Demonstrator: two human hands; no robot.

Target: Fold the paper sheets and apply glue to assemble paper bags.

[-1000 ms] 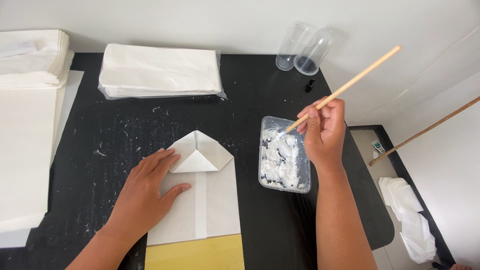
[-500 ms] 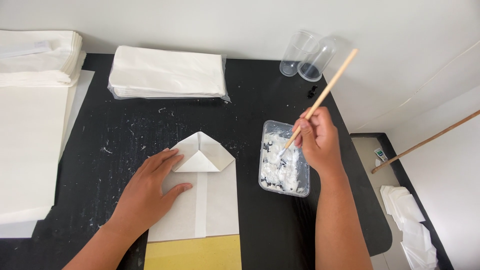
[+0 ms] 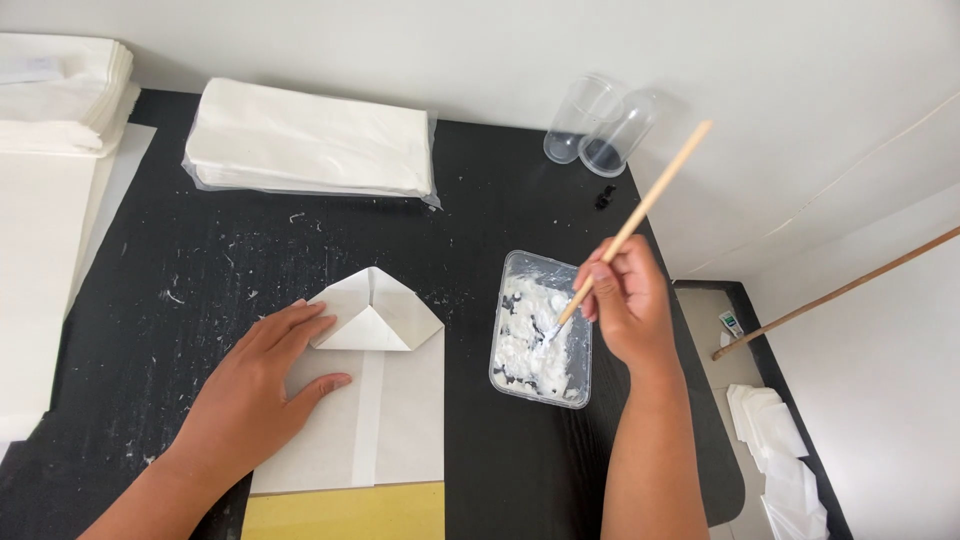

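A wooden stick [image 3: 640, 212], gripped in the clenched right hand [image 3: 622, 300], dips its lower tip into white paste in a clear plastic tray [image 3: 540, 330] that sits on the black desk [image 3: 200, 270] toward its right edge. The stick slants up and to the right, its free end rising above the desk's far right corner.

Just left of the tray, apart from it, lies a white paper bag [image 3: 385, 400], its top folded into a pointed flap. The left hand [image 3: 262, 385] presses flat on the bag's left side, fingers spread and grasping nothing, fingertips touching the folded flap. A yellow sheet [image 3: 345, 512] shows at the near edge of the desk, directly below the bag.

Along the far edge, a stack of white paper bags [image 3: 310, 140] rests in a clear wrapper. Two clear plastic cups [image 3: 600, 130] lie tipped at the far right corner, with a small black object [image 3: 605, 195] just beside them. More white paper is piled at the far left corner [image 3: 60, 95], and white flecks dot the desk surface around the bag.

Beyond the right edge, a second long wooden stick [image 3: 835, 292] slants across the pale floor, and folded white papers [image 3: 775, 440] lie below it.
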